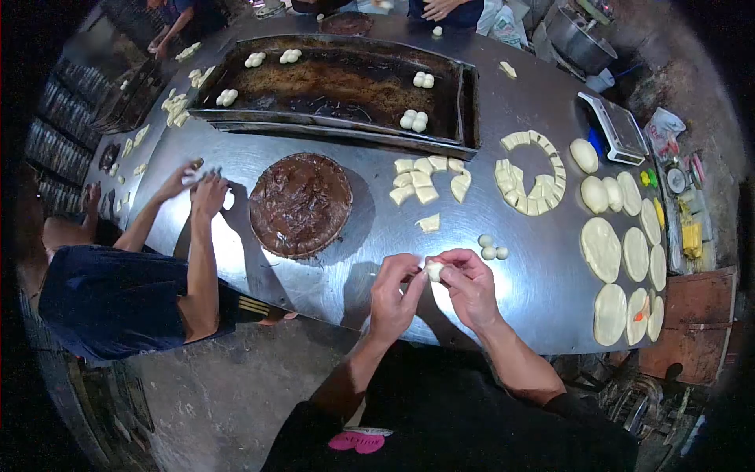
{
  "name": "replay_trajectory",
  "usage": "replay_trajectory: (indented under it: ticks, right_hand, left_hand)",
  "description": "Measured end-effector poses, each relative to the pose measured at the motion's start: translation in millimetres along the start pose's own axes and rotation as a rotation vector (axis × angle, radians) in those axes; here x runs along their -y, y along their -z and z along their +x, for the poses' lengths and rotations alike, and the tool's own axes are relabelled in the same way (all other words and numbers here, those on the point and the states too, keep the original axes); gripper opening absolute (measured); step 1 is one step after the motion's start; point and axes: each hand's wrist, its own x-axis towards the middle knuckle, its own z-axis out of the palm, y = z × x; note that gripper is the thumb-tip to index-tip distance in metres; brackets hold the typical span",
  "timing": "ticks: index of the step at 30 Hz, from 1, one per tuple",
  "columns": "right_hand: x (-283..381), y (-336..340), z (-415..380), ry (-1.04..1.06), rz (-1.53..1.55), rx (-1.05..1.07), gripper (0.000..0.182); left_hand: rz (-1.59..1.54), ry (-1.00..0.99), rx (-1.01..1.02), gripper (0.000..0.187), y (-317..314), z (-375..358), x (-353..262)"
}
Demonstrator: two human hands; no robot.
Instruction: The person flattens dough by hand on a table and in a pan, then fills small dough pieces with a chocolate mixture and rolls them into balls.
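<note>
Between the fingertips of my two hands is a small white dough ball (pixel 435 271), held above the metal table. My left hand (pixel 396 293) pinches it from the left, and my right hand (pixel 467 285) grips it with thumb and fingers from the right. Just beyond my right hand, a cluster of small dough balls (pixel 488 250) rests on the table. A single cut dough piece (pixel 429 223) lies past my fingertips, with a group of cut dough pieces (pixel 423 183) behind it. To the left is a round mound of glossy brown filling (pixel 301 204).
Stacked dark baking trays (pixel 330 118) carry several dough-ball clusters. A ring of cut dough (pixel 519 197), flattened dough rounds (pixel 602 250) and a scale (pixel 617 130) occupy the right side. At left, a co-worker's hands (pixel 206 193) work at the table; other people stand across it.
</note>
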Motion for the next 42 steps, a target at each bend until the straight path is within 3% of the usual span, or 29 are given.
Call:
replay_trajectory:
  ticks: [2,6,11,14,16,20,22,25,26,28,31,33,34,36,42]
  right_hand:
    - [1.0,1.8,-0.2,0.050,0.031,0.060,0.020]
    - [19.9,9.0,-9.9,-0.123,0.054,0.026,0.022]
    - [42.7,45.1,-30.8,-0.098,0.035,0.084,0.022]
    - [47.3,67.9,-44.2,-0.006,0.045,0.101,0.021]
    - [52.5,77.2,-52.5,0.038,0.049,0.112,0.022]
    - [62.9,87.5,-61.2,0.052,0.104,0.170,0.027]
    - [63.2,88.0,-63.0,0.046,0.095,0.198,0.029]
    - [60.2,84.7,-64.4,0.020,0.058,0.185,0.030]
    - [58.4,83.3,-62.9,0.069,-0.004,0.186,0.031]
    - [59.6,74.9,-60.6,0.114,-0.066,0.190,0.032]
    - [58.9,62.0,-60.8,0.223,-0.273,0.155,0.035]
    - [51.6,57.9,-53.2,0.381,-0.610,0.198,0.035]
    - [49.4,53.5,-51.6,0.369,-0.608,0.194,0.035]
    - [50.8,44.1,-44.1,0.525,-0.884,0.206,0.035]
    - [42.5,28.2,-23.2,0.688,-1.197,0.261,0.040]
  left_hand:
    - [0.032,-0.071,0.081,0.014,2.6,-0.8,-2.7]
    - [0.101,-0.096,0.020,0.013,-14.6,-9.1,-13.4]
    - [0.162,-0.174,-0.042,0.010,-55.8,-31.6,-35.3]
    - [0.165,-0.121,-0.033,0.011,-81.7,-48.2,-40.8]
    - [-0.182,0.094,-0.139,0.015,-100.6,-59.1,-41.5]
    - [-0.227,0.078,-0.126,0.015,-109.8,-65.1,-60.2]
    - [0.286,-0.150,-0.011,0.020,-103.9,-66.7,-62.3]
    - [0.301,-0.150,0.005,0.017,-100.4,-68.3,-56.5]
    - [0.307,-0.148,0.000,0.017,-98.2,-69.7,-51.3]
    - [0.010,0.168,-0.005,0.016,-93.5,-70.5,-43.9]
    - [-0.242,0.348,0.034,0.016,-82.5,-65.8,-45.6]
    - [-0.191,0.375,0.051,0.016,-71.5,-55.6,-44.9]
    - [-0.142,0.399,0.068,0.016,-65.0,-53.5,-43.4]
    - [-0.192,0.406,0.084,0.016,-54.1,-49.0,-27.6]
    - [-0.353,0.419,0.135,0.016,-37.8,-23.7,-10.5]
